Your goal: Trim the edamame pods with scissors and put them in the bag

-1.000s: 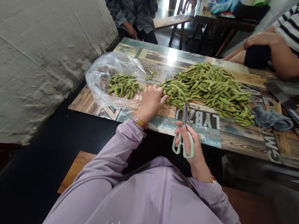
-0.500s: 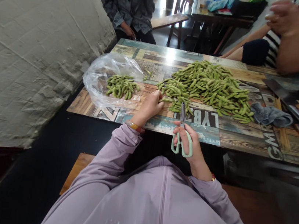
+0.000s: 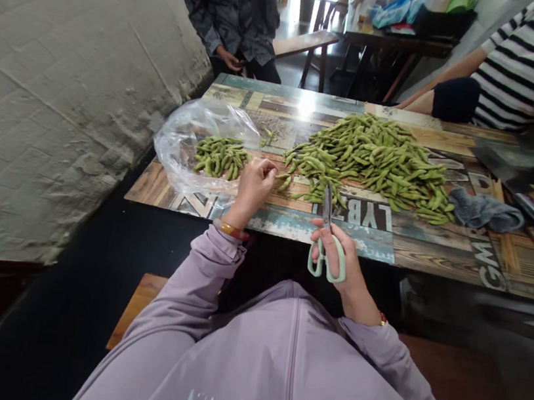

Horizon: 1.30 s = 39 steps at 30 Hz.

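My right hand (image 3: 341,257) holds scissors (image 3: 327,212) with pale green handles. Their blades point away from me, the tips over the near edge of a large heap of green soybean pods (image 3: 373,152). My left hand (image 3: 255,185) is closed in a pinch between that heap and a smaller pile of pods (image 3: 222,157). A few loose pods (image 3: 284,182) lie right by its fingertips; whether the fingers grip anything is too small to tell. The smaller pile sits at the mouth of a clear plastic bag (image 3: 176,141).
The patterned tabletop (image 3: 361,240) holds small scraps (image 3: 268,137) behind my left hand. A grey cloth (image 3: 487,210) lies right of the heap. A rough wall (image 3: 77,100) stands at left. Across the table are a person in dark clothing (image 3: 235,3) and one in a striped shirt (image 3: 528,71).
My left hand has moved left, away from the large heap, towards the smaller pile. My right hand and the scissors stay about where they were. The person in stripes has lowered a raised hand.
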Tool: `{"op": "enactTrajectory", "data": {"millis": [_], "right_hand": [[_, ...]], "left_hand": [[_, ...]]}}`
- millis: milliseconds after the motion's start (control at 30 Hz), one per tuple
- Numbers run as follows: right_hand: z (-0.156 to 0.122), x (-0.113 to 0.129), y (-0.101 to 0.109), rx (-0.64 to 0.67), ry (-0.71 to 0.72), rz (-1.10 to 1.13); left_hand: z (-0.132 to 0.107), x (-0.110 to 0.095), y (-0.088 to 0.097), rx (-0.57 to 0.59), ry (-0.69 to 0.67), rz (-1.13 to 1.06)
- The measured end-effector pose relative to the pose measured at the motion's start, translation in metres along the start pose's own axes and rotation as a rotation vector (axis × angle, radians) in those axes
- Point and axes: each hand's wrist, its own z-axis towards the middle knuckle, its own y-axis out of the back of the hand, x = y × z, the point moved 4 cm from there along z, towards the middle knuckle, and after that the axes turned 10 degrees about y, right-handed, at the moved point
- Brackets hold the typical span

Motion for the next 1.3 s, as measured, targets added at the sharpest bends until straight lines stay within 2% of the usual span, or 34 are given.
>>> {"op": "enactTrajectory", "data": {"millis": [100, 267, 433, 533, 633, 767, 833, 900, 1000, 1100, 1200, 1300], "right_hand": [[0.0, 0.001, 0.0, 0.004, 0.008, -0.003], [0.0, 0.0, 0.0, 0.003, 0.004, -0.011], [0.001, 0.001, 0.0, 0.004, 0.009, -0.022], [0.001, 0.001, -0.001, 0.008, 0.014, -0.038], [0.001, 0.0, -0.001, 0.01, 0.011, -0.039], [0.0, 0.0, -0.001, -0.004, -0.003, -0.024], [0.0, 0.002, -0.002, -0.001, -0.005, -0.026], [-0.001, 0.005, -0.003, 0.008, -0.009, -0.031], [-0.001, 0.009, -0.005, 0.012, -0.012, -0.047], [-0.002, 0.012, -0.006, 0.002, -0.013, -0.067], [-0.003, 0.012, -0.006, 0.006, -0.022, -0.076], [-0.005, 0.013, -0.006, 0.036, -0.017, -0.071]], "left_hand": [[-0.004, -0.01, 0.001, 0.006, -0.045, 0.123], [-0.015, -0.023, -0.01, 0.157, -0.12, 0.291], [-0.016, -0.024, -0.015, 0.176, -0.112, 0.34], [-0.013, -0.021, -0.012, 0.164, -0.094, 0.19], [-0.015, -0.014, -0.003, 0.161, 0.017, -0.117], [-0.034, -0.009, 0.004, 0.329, 0.234, -0.685], [-0.048, -0.01, 0.005, 0.421, 0.329, -0.851], [-0.061, -0.012, 0.005, 0.468, 0.392, -0.908], [-0.068, -0.013, 0.004, 0.482, 0.401, -0.937], [-0.066, -0.012, 0.003, 0.449, 0.384, -0.937], [-0.062, -0.011, 0.005, 0.37, 0.345, -0.874], [-0.065, -0.013, 0.006, 0.377, 0.344, -0.859]]}}
